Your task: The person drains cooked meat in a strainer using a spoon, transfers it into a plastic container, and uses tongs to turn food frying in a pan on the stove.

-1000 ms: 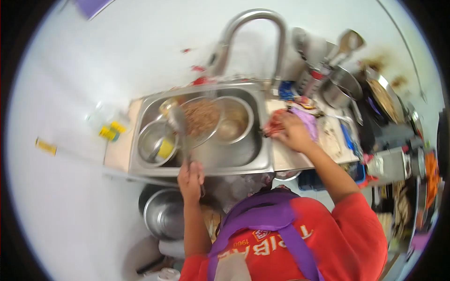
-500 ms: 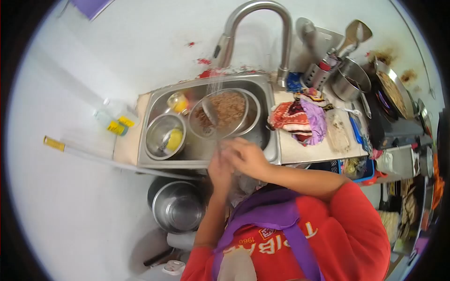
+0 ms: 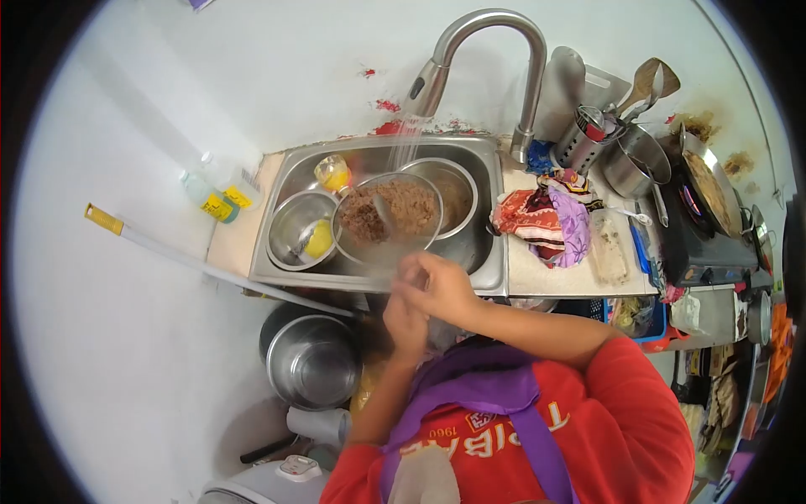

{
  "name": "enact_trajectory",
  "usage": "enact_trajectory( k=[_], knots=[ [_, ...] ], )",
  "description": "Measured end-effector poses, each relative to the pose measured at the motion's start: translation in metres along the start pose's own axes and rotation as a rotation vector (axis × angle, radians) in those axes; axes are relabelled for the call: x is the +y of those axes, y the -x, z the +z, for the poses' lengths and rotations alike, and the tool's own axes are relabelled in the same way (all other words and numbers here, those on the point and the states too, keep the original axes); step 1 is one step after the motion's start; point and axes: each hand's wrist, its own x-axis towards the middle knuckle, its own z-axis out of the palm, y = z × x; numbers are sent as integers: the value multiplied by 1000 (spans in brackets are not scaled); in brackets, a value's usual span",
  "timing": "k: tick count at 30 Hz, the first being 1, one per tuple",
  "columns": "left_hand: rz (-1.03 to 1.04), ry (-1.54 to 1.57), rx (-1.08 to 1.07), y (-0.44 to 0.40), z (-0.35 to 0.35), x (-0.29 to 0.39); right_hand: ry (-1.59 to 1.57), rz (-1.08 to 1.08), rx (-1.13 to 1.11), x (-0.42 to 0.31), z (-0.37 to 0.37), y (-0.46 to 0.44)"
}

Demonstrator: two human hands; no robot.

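Observation:
My left hand [image 3: 406,317] and my right hand [image 3: 445,284] meet over the sink's front edge. Their fingers are curled together and smeared by motion. Whatever lies between them, if anything, is hidden. Just beyond my fingers is a metal bowl [image 3: 356,244] of brown, crumbly food [image 3: 411,202]. A spoon [image 3: 385,217] rests in that food, and its handle points towards my hands. Behind it to the right, another metal bowl [image 3: 470,197] holds cloudy brownish liquid. To the left, a smaller bowl [image 3: 281,227] contains something yellow [image 3: 319,238]. Water runs from the faucet [image 3: 428,88].
The bowls stand in a steel sink [image 3: 483,290]. A patterned cloth [image 3: 533,223] lies on the right counter, near a utensil holder [image 3: 581,147], a pot [image 3: 621,164] and a stove [image 3: 709,252]. Bottles [image 3: 210,197] stand left; a large pot [image 3: 315,361] is below.
The view has shifted slightly, so the sink sits further right in it. The food bowl looks separated from the bowl behind it. My hands stay together, and water keeps running.

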Motion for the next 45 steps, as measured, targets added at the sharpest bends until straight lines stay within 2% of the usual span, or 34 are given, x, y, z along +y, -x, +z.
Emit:
enact_trajectory(
  k=[3, 6, 9, 12, 15, 17, 19, 21, 22, 24, 27, 30, 33, 37, 41, 42, 45],
  knots=[
    [124, 40, 85, 1, 3, -10, 40, -55, 80, 5, 9, 4],
    [52, 190, 91, 6, 4, -1, 20, -74, 98, 4, 12, 7],
    [32, 183, 131, 14, 7, -8, -77, -102, 134, -7, 12, 8],
    [139, -44, 108, 12, 0, 20, -254, -54, 137, -22, 0, 7],
    [-137, 99, 127, 31, -4, -6, -518, 111, 142, -7, -24, -4],
    [-124, 65, 94, 30, -13, -4, -424, 74, 215, 10, -50, -17],
    [-118, 26, 62, 28, -26, -6, -153, 178, 153, 49, -83, -27],
    [-107, -21, 29, 22, -39, -13, -289, 394, 1, 67, -113, -31],
    [-192, 61, 42, 18, -43, 1, -299, 417, 42, 73, -123, -29],
    [-183, 125, 60, 15, -51, 6, -321, 455, 125, 81, -140, -30],
    [-131, 84, 28, 7, -66, 14, 137, 103, 315, 105, -172, -49],
    [-76, 64, 1, 5, -68, 20, 163, 137, 264, 107, -184, -73],
    [-91, 56, 3, 4, -61, 34, 119, 260, 159, 103, -182, -90],
    [-129, 116, 2, 8, -52, 38, -52, 349, 55, 132, -174, -95],
    [-143, 145, 15, 13, -43, 35, 48, 187, 82, 153, -173, -77],
    [-146, 139, 12, 14, -40, 35, 209, 94, 72, 159, -181, -75],
    [-149, 134, 32, 18, -30, 41, 636, 57, 39, 119, -207, -69]
  ],
)
